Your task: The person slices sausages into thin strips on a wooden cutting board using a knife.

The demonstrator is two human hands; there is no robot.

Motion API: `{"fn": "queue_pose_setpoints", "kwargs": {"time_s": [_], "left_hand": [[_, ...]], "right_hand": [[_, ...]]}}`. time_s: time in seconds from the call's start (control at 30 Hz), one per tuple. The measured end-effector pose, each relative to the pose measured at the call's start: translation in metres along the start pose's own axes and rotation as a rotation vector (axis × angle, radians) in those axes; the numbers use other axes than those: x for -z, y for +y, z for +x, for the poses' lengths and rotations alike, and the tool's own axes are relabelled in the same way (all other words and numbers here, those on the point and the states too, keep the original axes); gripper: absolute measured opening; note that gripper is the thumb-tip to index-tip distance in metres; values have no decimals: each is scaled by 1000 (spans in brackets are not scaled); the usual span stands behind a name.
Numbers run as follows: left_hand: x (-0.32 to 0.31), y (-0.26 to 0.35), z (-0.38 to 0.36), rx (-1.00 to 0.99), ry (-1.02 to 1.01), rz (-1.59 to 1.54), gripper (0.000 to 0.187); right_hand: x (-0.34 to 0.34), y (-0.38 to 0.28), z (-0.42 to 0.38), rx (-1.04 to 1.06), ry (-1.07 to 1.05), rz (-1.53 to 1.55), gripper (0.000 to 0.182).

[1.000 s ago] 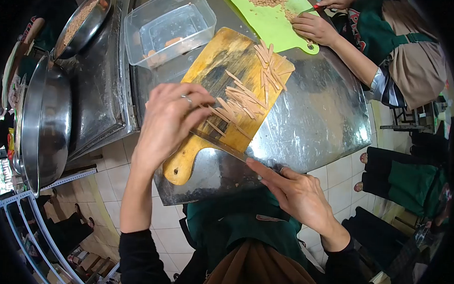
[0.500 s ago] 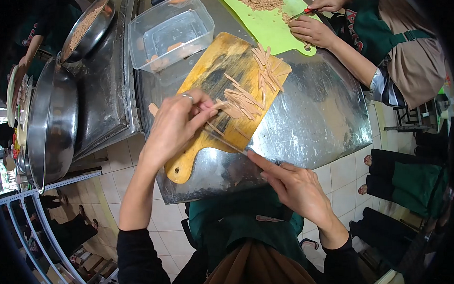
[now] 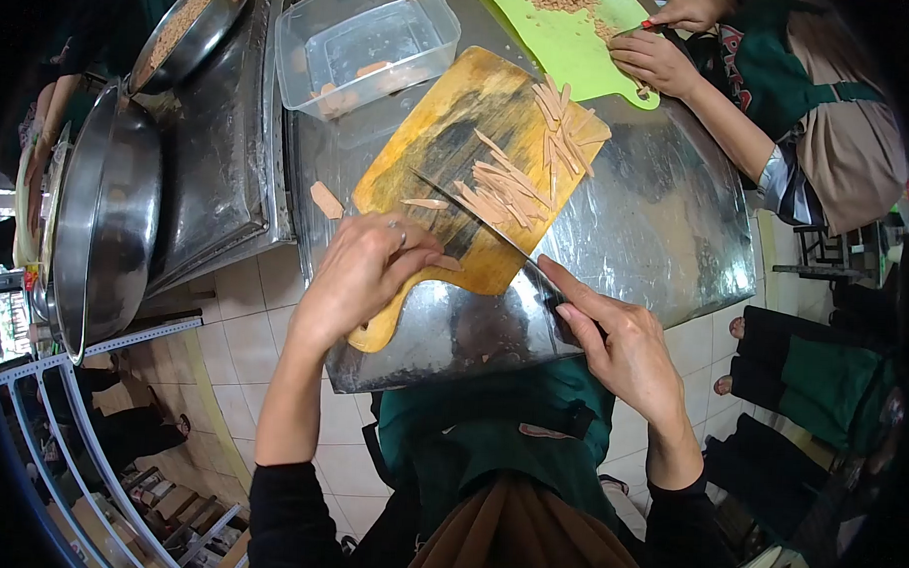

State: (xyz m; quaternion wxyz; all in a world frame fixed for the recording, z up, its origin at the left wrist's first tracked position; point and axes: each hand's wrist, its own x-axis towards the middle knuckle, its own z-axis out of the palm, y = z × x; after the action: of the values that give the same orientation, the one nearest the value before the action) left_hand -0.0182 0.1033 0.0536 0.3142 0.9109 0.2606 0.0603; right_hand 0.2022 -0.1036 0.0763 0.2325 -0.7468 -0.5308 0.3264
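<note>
My right hand (image 3: 627,355) grips a knife (image 3: 480,218), index finger stretched along its spine. The blade slants across the wooden cutting board (image 3: 420,113), beside a pile of thin pinkish-tan strips (image 3: 503,194). Near the board's handle, my left hand (image 3: 365,271) has its fingers pinched at a small pinkish-tan piece (image 3: 447,264), partly hidden by them. A second pile of strips (image 3: 565,133) lies at the board's far right corner. One lone strip (image 3: 424,204) rests left of the blade. Off the board's left edge lies a flat pinkish-tan slice (image 3: 325,200).
A clear plastic box (image 3: 291,78) with several pinkish pieces stands behind the board on the metal table (image 3: 676,242). Across from me, another person's hand (image 3: 657,63) works with a knife on a green board (image 3: 572,63). Large metal pans (image 3: 106,222) are at left.
The knife has moved up the board, away from my left fingertips, to the strip pile's left side. My left hand has drawn back toward the board's handle. The view has shifted slightly.
</note>
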Motion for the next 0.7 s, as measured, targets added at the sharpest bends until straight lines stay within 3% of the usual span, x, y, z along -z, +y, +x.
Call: {"fn": "queue_pose_setpoints", "kwargs": {"time_s": [0.1, 0.2, 0.3, 0.4, 0.5, 0.7], "left_hand": [[4, 6, 13, 8, -32, 1, 20], [-7, 7, 9, -36, 183, 15, 19], [-18, 16, -9, 83, 361, -40, 20], [-39, 30, -34, 164, 454, 76, 21], [-63, 39, -47, 191, 559, -5, 24], [-81, 37, -43, 193, 626, 134, 35]], "right_hand": [[1, -3, -1, -16, -15, 17, 42], [-1, 1, -2, 7, -16, 51, 42], [0, -2, -7, -11, -47, 49, 45], [0, -8, -13, 53, -51, 85, 50], [-4, -4, -17, 167, -40, 81, 61], [-2, -6, -17, 145, -90, 10, 60]]}}
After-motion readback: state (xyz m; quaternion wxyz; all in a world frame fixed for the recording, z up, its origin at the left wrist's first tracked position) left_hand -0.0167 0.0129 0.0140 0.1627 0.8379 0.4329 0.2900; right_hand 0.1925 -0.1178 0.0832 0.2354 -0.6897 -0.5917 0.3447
